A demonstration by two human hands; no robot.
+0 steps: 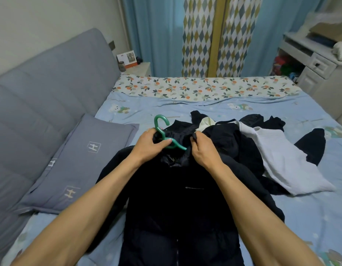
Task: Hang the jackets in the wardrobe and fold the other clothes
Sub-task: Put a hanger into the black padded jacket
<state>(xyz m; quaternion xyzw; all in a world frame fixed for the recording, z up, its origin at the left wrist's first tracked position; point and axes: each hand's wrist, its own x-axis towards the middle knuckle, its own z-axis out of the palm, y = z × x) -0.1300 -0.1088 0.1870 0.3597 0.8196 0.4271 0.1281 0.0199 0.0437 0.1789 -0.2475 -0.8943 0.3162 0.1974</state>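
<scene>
so the jacket (177, 198) is lying flat on the bed (214, 106), collar end away from the person, hem toward the camera. it's dark, puffy-looking stuff, so i'd guess soft and floppy with a bit of weight, nothing that keeps its shape once lifted. best place to take it is the collar and shoulders, which is where both hands are.

left hand (149, 144) has its fingers curled round the green hanger (164, 131) just below the hook, thumb lying over the bend. the hook sticks up past the knuckles and one hanger arm runs right and disappears under the collar. the hanger is hard plastic, so it's the stiff part in all this.

right hand (202, 148) is pinching the collar fabric, fingertips bunched on the cloth at the far edge, close beside the hanger arm.

looks like the hanger is being worked into the neck, not seated yet. slick lining could slide off a shoulder.

a pile (262, 143) of dark and white clothes sits just right of the jacket, touching it.
</scene>
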